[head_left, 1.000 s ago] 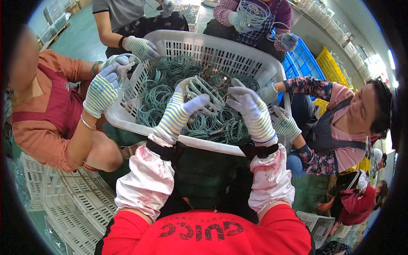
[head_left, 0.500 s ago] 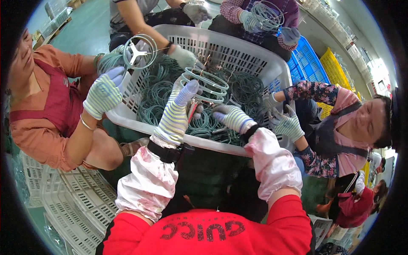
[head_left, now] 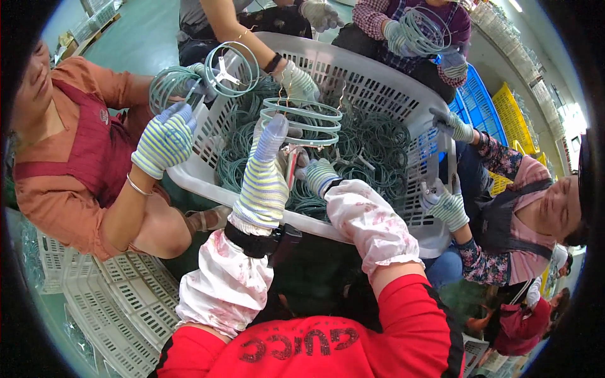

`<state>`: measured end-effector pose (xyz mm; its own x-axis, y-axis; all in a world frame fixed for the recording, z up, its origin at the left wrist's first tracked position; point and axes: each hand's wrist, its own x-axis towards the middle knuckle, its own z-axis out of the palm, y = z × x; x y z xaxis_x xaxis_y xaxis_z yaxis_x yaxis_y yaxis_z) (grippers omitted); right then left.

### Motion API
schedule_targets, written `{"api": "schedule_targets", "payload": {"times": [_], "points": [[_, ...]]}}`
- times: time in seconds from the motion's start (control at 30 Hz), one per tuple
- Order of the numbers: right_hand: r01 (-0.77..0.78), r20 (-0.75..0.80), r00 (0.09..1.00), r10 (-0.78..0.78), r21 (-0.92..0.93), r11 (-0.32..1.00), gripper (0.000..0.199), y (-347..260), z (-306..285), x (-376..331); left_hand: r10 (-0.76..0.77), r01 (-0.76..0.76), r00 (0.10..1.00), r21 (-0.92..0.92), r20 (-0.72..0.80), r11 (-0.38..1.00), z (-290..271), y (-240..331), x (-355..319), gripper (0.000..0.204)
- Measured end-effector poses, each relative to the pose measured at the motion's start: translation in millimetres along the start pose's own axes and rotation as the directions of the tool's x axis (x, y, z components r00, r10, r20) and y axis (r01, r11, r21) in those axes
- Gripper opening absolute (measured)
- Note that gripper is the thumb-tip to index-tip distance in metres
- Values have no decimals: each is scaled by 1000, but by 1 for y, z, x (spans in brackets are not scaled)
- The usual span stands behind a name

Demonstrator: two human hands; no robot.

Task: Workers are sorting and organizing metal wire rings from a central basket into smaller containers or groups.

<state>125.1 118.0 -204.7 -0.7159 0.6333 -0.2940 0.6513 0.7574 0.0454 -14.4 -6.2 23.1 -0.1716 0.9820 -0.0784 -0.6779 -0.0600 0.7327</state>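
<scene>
My left hand, in a striped glove, is closed with its thumb up against a stack of pale green wire rings. Copper-coloured wire ends rise above these rings. Just below them, beside my left palm, a narrow red and silver piece shows; its kind is unclear. My right hand is close under the stack with bent fingers, partly hidden behind that piece. Below both hands, a white slatted crate holds a heap of similar green rings.
Gloved co-workers sit around the crate. At left, one holds rings with a white three-armed piece; another reaches into the crate. A co-worker's hand is by the right rim. Blue and yellow crates stand behind, white crates lower left.
My right hand has moved left, in under the ring stack. The crate appears shifted slightly right in view. The co-worker at right has raised one hand over the rim.
</scene>
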Motion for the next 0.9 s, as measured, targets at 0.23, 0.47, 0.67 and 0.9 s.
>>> {"api": "schedule_targets", "payload": {"times": [0.23,0.47,0.67,0.9], "points": [[170,-355,905,235,807,566,20,-1,-24,-45,32,-33,998,-19,-48,999,-10,2,2,55],[463,-159,611,775,867,-187,28,34,-121,-141,11,-11,1000,154,3,988,7,3,-14,74],[557,-68,792,607,488,-672,28,29,-151,-192,236,-290,937,196,256,937,27,-10,-27,96],[482,-42,842,538,509,-714,27,24,-172,-208,127,-403,844,461,521,791,22,-27,-34,104]]}}
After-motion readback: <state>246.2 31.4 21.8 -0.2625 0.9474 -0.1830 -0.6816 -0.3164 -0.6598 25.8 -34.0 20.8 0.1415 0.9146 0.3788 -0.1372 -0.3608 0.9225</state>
